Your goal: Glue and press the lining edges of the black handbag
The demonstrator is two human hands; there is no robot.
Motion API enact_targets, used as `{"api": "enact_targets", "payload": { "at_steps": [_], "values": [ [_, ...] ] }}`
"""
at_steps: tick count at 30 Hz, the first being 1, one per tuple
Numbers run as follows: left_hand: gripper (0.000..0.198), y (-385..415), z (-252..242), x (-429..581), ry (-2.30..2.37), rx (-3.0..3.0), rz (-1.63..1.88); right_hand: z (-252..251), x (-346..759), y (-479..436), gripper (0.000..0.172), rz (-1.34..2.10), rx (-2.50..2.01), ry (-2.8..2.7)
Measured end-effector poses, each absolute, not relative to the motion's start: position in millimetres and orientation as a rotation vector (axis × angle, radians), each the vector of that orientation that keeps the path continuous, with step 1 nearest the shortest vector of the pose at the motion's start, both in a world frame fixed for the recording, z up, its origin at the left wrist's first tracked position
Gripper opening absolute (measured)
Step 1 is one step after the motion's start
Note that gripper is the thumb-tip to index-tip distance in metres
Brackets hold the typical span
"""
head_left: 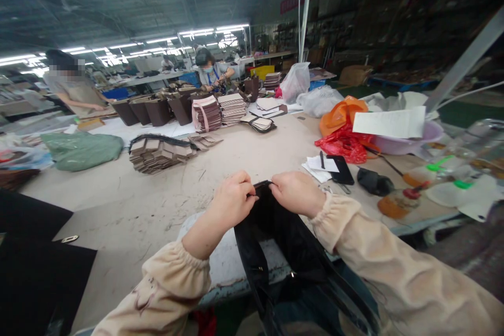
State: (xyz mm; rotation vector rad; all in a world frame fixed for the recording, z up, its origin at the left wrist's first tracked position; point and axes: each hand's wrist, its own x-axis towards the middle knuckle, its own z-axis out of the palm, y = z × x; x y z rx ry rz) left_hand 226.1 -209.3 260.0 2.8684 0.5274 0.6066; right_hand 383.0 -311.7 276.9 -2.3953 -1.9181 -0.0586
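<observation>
A black bag [299, 252] with its mouth spread open hangs over the table's near edge toward my lap. My left hand [235, 197] pinches its far rim from the left, thumb and fingers pressed together. From the right, my right hand [296, 192] grips the same rim a short way off. Two small shiny metal bits show on the bag's sides. The inside is dark, and its lower part is cut off by the frame.
Stacked brown pieces [159, 152] and a green plastic bundle [82, 149] lie ahead and left. Black panels [35, 273] stand at left. A phone [340, 170], papers, and bottles of amber liquid [398, 202] are at right. Two people [81, 86] work beyond the table.
</observation>
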Motion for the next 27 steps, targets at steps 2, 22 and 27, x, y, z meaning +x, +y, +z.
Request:
{"api": "enact_targets", "payload": {
  "at_steps": [2,22,27],
  "values": [
    [0.005,-209.2,258.6,226.1,0.514,2.789,0.643,277.5,382.4,-311.6,0.037,-0.052,-2.398,-1.911],
    [0.004,-210.4,257.2,228.3,0.523,2.676,0.648,276.8,383.3,-311.6,0.038,-0.019,-2.402,-1.903],
    [0.013,-210.9,253.7,228.3,0.599,2.664,0.699,276.2,383.6,-311.1,0.038,-0.027,-2.396,-1.905]
  ]
}}
